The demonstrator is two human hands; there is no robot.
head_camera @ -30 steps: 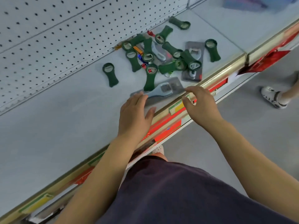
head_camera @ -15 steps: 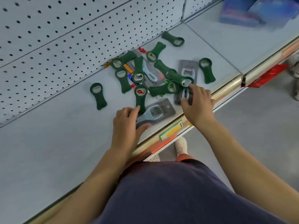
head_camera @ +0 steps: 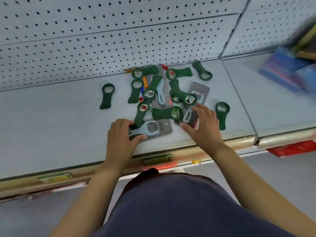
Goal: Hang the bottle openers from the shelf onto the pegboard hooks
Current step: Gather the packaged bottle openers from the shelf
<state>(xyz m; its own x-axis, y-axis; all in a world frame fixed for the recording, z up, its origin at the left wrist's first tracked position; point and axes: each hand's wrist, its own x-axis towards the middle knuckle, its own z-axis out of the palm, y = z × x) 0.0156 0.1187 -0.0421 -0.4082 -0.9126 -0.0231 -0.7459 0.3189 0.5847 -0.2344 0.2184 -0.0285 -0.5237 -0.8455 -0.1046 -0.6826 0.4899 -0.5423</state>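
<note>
Several green bottle openers [head_camera: 166,113] lie in a loose pile on the grey shelf [head_camera: 51,125], below the white pegboard [head_camera: 102,40]; no hooks show. My left hand [head_camera: 122,139] pinches the near end of a grey card holding a light-blue opener [head_camera: 151,128], which lies flat at the shelf's front. My right hand [head_camera: 204,128] clasps the lower end of a second carded opener [head_camera: 196,93], thumb at its near corner, fingers on top. A third carded blue opener [head_camera: 160,98] lies inside the pile. Single green openers lie apart at the left [head_camera: 106,96] and right [head_camera: 222,115].
The shelf's front rail [head_camera: 230,142] carries price tags [head_camera: 157,159] and a red label [head_camera: 294,148]. A seam [head_camera: 239,93] divides this shelf from the right one, where blurred blue packages [head_camera: 287,71] sit. Small red, orange and blue bits lie in the pile.
My right hand has gone from the shelf's front edge up onto the second carded opener. My left hand's fingers have closed around the near carded opener. The view has swung toward the pegboard.
</note>
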